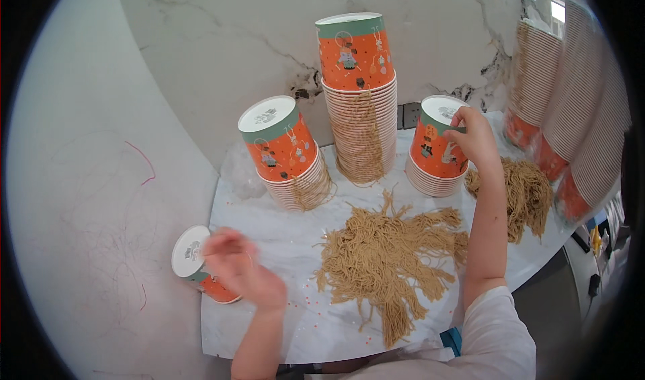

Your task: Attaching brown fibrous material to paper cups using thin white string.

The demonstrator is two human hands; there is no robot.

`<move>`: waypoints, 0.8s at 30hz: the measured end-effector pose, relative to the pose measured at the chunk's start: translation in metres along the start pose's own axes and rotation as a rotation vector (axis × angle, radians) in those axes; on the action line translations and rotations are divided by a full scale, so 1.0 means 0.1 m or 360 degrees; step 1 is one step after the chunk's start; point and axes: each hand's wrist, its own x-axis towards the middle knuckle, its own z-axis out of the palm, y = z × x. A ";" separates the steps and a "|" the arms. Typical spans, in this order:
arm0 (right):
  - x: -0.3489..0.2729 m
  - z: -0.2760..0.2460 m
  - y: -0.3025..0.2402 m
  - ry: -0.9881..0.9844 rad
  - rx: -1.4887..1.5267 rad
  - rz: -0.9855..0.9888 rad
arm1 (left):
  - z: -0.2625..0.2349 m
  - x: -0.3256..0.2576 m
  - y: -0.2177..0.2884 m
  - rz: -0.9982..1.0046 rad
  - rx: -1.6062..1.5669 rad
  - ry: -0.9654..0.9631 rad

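My right hand (476, 138) reaches to the short stack of upturned orange and green paper cups (433, 150) at the right. Its thumb and fingers close on the top cup near its base. At the lower left, my left hand (247, 267) is smeared by motion beside a lone upturned paper cup (188, 251) and partly covers it. Between my arms lies a loose heap of tan cords (379, 256). Tan cords also hang out over the rims of the tall middle stack (346, 128) and the left stack (277, 148).
A second tan cord bundle (527, 195) lies beyond my right forearm. Long nested cup stacks in clear plastic (537, 61) lean at the far right. A wall socket (411, 115) sits behind the stacks. The white side wall (101, 178) borders the table's left.
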 end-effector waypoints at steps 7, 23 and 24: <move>0.17 0.06 0.28 0.0093 -0.0017 -0.0085 | -0.23 -0.63 -0.55 -0.0193 0.0143 -0.0444; 0.25 -0.01 0.37 0.0181 0.0335 -0.0212 | -0.43 -0.42 -0.45 -0.1336 -0.0075 -0.0151; 0.25 -0.01 0.36 0.0224 0.0280 -0.0258 | -0.42 -0.41 -0.44 -0.1520 -0.0114 -0.0123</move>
